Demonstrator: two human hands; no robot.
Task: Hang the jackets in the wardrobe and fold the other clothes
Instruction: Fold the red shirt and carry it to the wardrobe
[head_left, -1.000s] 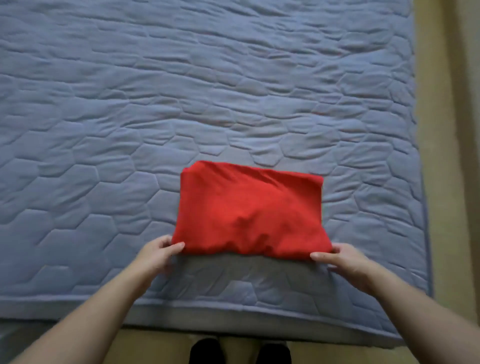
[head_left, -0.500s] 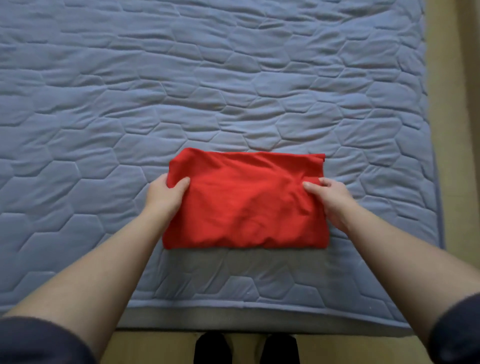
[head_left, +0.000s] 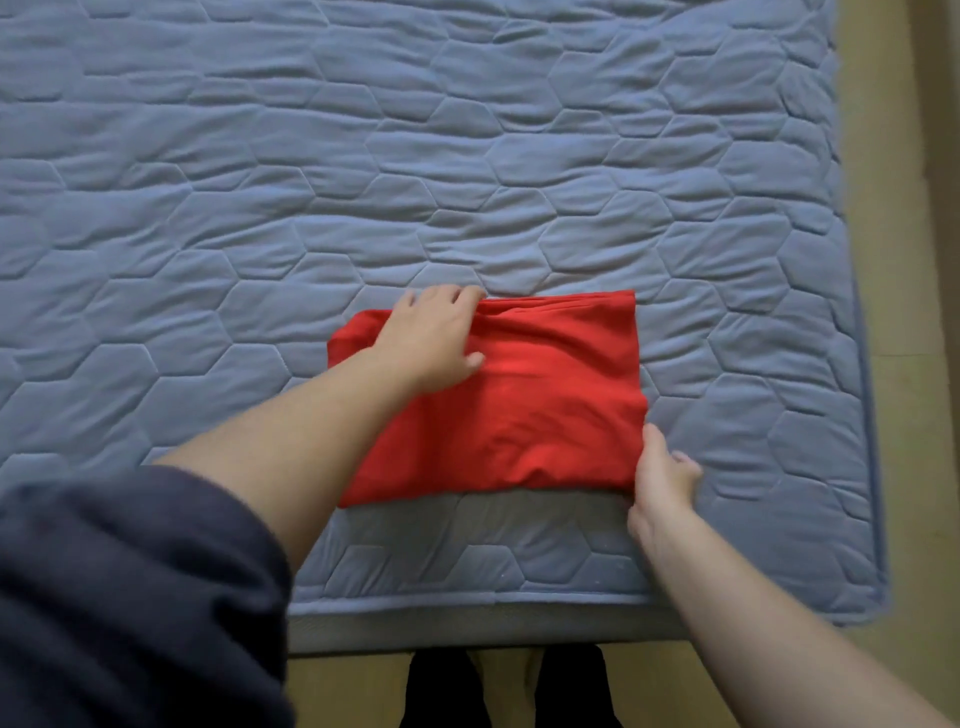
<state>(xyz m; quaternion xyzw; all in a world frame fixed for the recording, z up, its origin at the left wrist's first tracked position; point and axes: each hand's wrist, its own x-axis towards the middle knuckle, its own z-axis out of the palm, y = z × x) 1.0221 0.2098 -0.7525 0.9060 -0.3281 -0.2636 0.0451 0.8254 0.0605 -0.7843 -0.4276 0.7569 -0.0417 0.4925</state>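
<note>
The folded red garment (head_left: 545, 405) lay on a blue-grey hexagon-quilted mattress (head_left: 467, 156) that stretched beyond both hands. The left hand (head_left: 431, 338) rested flat, fingers straight, on its far corner; the right hand (head_left: 662, 478) touched its near corner, grip unclear. Tan floor (head_left: 914, 364) ran past the right hand.

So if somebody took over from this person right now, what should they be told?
Left hand lies flat on the far left part of the red garment.
Right hand touches its near right corner; grip unclear.
Done: the garment lies folded in a rectangle on the blue quilted bed.
Remaining: probably neaten it. Jackets and wardrobe are not in view.
</note>
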